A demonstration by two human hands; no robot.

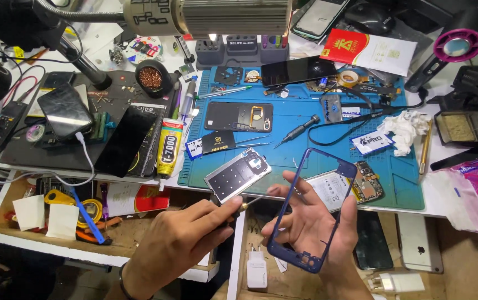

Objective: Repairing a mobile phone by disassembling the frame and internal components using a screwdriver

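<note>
My right hand (311, 225) is palm up and holds a dark blue phone frame (345, 166) upright, fingers inside the opening and thumb on its right rail. My left hand (180, 241) grips a thin tool (248, 201) with a metal tip that points at the frame's left edge. Just behind the frame, an opened phone body (361, 189) with a white battery and bare circuit board lies on the blue work mat (294, 114). A silver metal plate (238, 175) rests on the mat's front edge above my left hand.
On the mat lie a black back cover (239, 115), a screwdriver (297, 130), a dark phone (297, 70) and crumpled tissue (408, 130). A glue tube (167, 147) and two dark screens (125, 141) sit left. A white charger (256, 269) lies below; a lamp head (233, 16) hangs above.
</note>
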